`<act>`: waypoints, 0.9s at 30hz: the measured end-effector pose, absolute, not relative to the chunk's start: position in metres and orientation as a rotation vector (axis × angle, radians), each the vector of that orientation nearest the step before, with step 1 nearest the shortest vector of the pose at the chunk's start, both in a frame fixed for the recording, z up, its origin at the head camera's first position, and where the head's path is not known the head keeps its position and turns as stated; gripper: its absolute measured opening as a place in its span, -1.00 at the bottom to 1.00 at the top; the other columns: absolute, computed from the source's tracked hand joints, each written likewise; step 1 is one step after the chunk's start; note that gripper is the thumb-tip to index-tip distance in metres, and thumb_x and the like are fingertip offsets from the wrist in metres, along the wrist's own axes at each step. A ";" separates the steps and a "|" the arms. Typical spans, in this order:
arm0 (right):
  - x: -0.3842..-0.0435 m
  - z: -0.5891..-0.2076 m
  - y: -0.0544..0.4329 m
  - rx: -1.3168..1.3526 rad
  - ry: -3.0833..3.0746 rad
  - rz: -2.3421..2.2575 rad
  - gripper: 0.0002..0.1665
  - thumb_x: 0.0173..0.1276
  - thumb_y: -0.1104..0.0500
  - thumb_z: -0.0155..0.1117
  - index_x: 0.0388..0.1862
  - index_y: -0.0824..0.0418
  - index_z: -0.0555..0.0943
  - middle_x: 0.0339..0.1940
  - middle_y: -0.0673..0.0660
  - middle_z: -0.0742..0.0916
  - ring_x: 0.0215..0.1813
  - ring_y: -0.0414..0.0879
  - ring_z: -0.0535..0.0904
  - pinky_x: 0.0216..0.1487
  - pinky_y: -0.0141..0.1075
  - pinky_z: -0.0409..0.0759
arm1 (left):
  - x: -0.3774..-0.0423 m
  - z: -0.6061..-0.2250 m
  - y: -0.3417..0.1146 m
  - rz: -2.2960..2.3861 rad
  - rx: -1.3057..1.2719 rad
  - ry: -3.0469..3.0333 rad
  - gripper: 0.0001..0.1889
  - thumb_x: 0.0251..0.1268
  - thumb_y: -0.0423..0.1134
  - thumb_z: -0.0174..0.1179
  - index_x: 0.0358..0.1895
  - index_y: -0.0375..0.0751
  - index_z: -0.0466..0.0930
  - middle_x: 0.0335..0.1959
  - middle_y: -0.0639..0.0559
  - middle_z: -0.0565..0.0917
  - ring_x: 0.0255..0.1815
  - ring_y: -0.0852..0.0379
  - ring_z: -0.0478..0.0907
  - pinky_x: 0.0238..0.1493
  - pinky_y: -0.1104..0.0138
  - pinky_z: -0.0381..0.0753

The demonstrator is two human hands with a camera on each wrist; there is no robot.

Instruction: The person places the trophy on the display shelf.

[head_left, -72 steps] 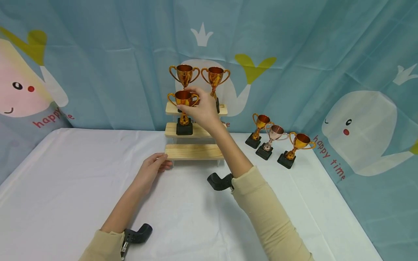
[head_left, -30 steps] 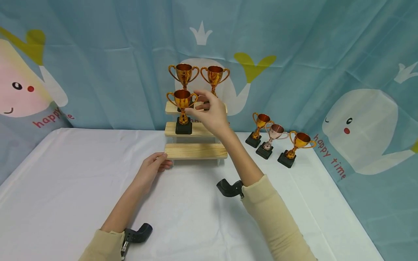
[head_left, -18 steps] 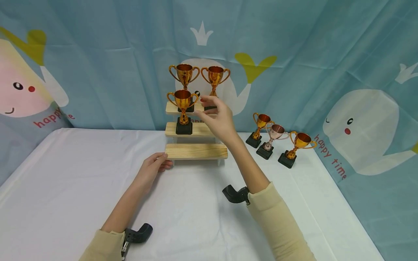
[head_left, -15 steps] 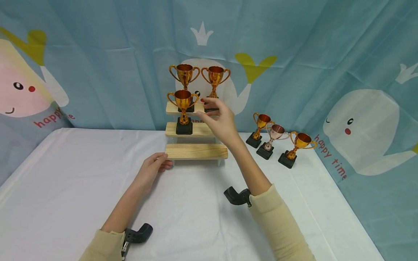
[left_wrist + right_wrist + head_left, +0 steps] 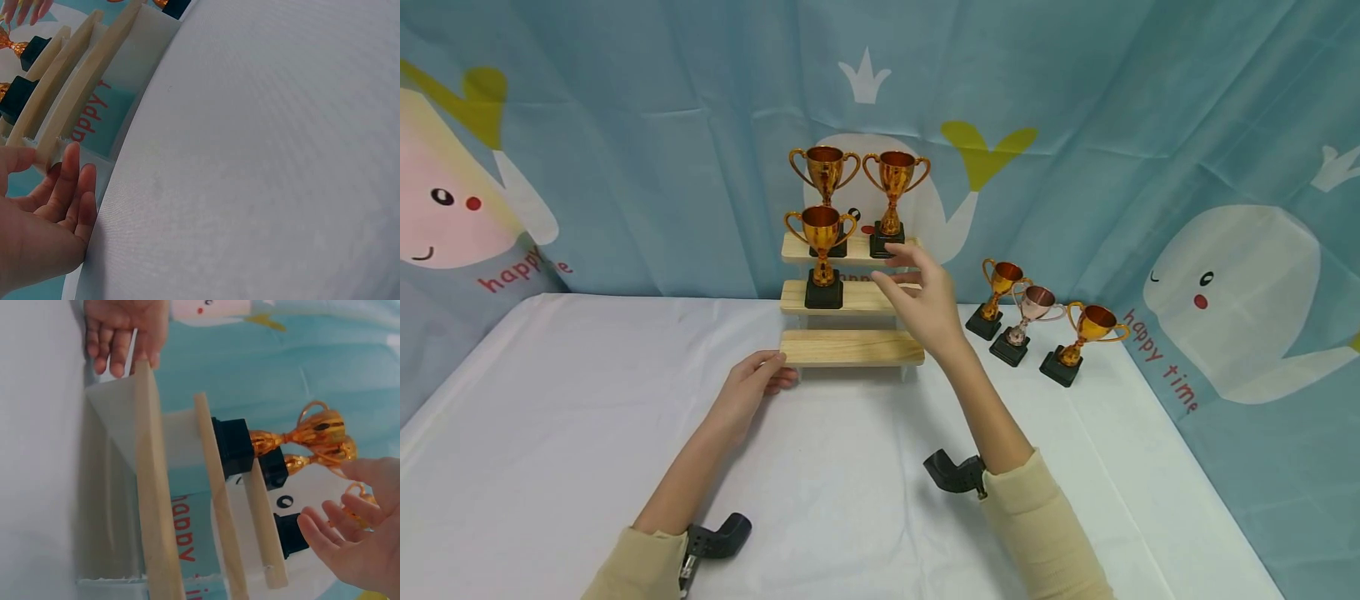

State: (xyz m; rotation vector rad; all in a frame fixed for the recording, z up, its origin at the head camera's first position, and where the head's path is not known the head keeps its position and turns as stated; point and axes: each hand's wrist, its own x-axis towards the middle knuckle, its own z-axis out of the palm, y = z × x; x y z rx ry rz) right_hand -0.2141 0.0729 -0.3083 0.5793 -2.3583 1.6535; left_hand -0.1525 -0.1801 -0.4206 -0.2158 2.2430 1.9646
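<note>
A three-step wooden display stand point(image 5: 853, 348) with clear side supports stands at the back of the table. My left hand point(image 5: 748, 387) grips the left end of its lowest step, thumb and fingers on either side of the board point(image 5: 59, 128) in the left wrist view. Two gold trophy cups, left point(image 5: 825, 169) and right point(image 5: 895, 175), stand on the top step. Another gold trophy cup point(image 5: 822, 229) is upright on the left of the middle step. My right hand point(image 5: 925, 304) is in front of the right part of the steps, fingers spread and holding nothing.
To the right of the stand, on the white tablecloth point(image 5: 820, 483), stand a gold trophy point(image 5: 1001, 279), a rose-silver trophy point(image 5: 1033, 303) and another gold trophy point(image 5: 1092, 322). A blue printed curtain point(image 5: 715, 167) hangs close behind the stand.
My right hand let go of the trophy on the middle step and drew back right and down, uncovering the base of the right top trophy. My left hand stayed put on the stand.
</note>
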 end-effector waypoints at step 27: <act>-0.200 -0.335 0.098 0.431 -2.342 1.613 -0.51 0.57 0.21 0.34 0.40 0.31 0.56 0.20 0.33 0.69 0.14 0.21 0.70 0.22 0.05 0.68 | -0.151 -0.417 -0.177 1.970 -0.231 2.241 -0.53 0.75 -0.13 -0.05 0.39 -0.49 0.38 -0.20 0.18 0.74 -0.16 0.38 0.60 0.00 0.47 0.54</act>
